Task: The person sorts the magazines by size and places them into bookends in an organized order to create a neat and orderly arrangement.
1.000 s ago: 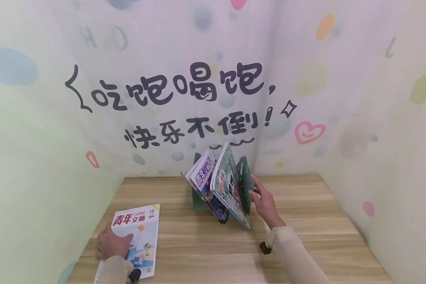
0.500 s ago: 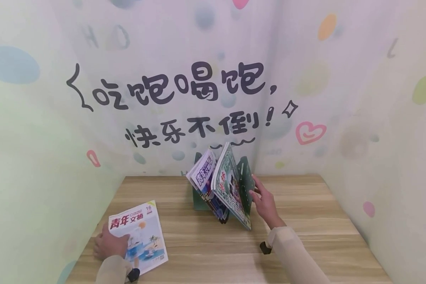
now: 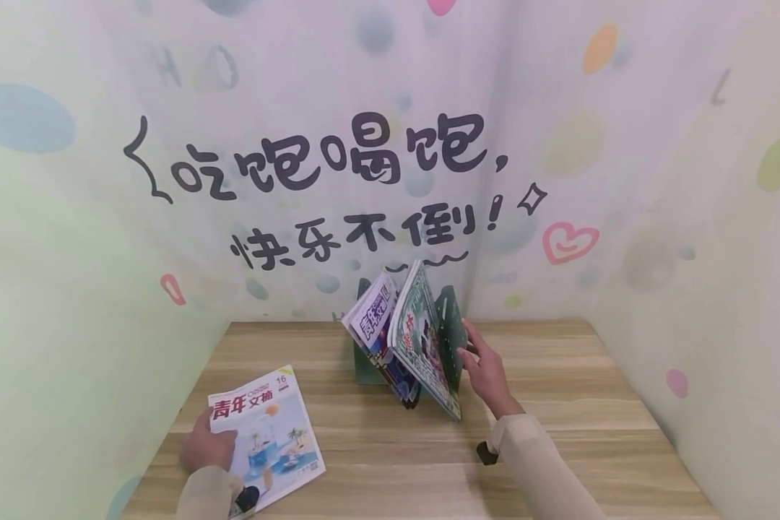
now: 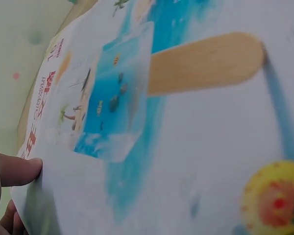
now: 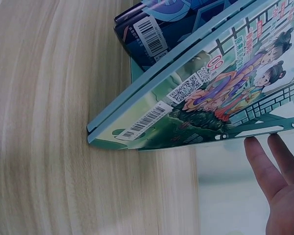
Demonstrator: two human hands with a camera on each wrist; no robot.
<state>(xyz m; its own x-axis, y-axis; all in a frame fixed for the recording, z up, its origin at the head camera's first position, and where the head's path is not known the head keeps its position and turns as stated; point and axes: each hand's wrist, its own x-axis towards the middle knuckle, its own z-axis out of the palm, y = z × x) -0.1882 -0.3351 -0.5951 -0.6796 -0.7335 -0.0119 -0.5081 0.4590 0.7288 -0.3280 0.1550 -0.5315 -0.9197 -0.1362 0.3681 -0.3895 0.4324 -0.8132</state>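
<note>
My left hand (image 3: 209, 448) grips the left edge of a white magazine (image 3: 279, 419) with red title letters and a beach picture; the magazine is tilted over the table's left side. In the left wrist view my thumb lies on the cover (image 4: 186, 147) and the other fingers are mostly hidden at its edge. My right hand (image 3: 487, 372) touches the right panel of a dark green bookend (image 3: 453, 328) with nearly straight fingers (image 5: 264, 164). Between the panels lean a green-edged magazine (image 3: 419, 339) with two drawn figures and a few purple magazines (image 3: 377, 325).
A wood-grain table (image 3: 559, 448) carries everything. Behind it stands a pale patterned wall (image 3: 299, 87) with dark lettering, and further pale walls close in both sides. The bookend's left panel (image 3: 367, 370) shows behind the purple magazines.
My left hand has moved slightly right, and the white magazine in it has turned, swinging its lower end to the right. The right hand and the bookend stay where they were.
</note>
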